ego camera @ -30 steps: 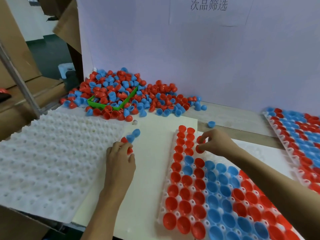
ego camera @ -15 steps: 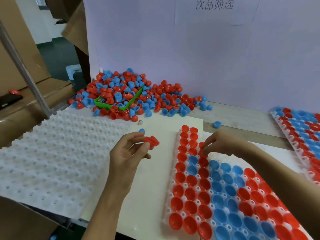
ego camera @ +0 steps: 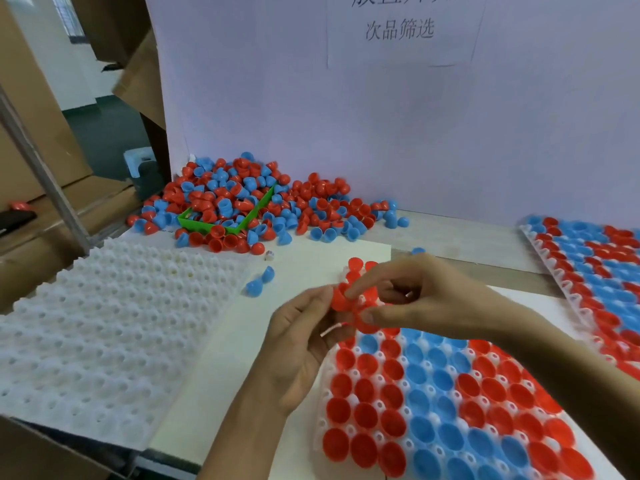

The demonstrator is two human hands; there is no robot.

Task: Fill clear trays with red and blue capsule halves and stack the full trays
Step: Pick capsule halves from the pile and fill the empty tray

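Small red plastic capsule halves (ego camera: 341, 296), a little cluster, pinched between both hands above the far end of the clear plastic tray (ego camera: 320, 422). Left hand (ego camera: 301, 355) palm-up, fingers curled round the red halves from the left. Right hand (ego camera: 426, 299) reaching in from the right, forefinger and thumb closed on a red half at the same cluster; exactly which half belongs to which hand hard to tell. Tray pockets nearly all filled with red and blue cups, open side up, lying on a pale cream sheet (ego camera: 242, 358) on the desk (ego camera: 464, 240). Two loose blue halves (ego camera: 259, 282) on the sheet just left of the hands. Further back, a heap of red and blue capsule halves (ego camera: 311, 202) against the white backboard (ego camera: 346, 116), partly burying a green plastic bin (ego camera: 242, 225). Left of the sheet, a white dimpled foam pad (ego camera: 104, 323). Far right, a second filled tray (ego camera: 595, 271). Printed Chinese characters on a paper notice (ego camera: 400, 29) up on the backboard.
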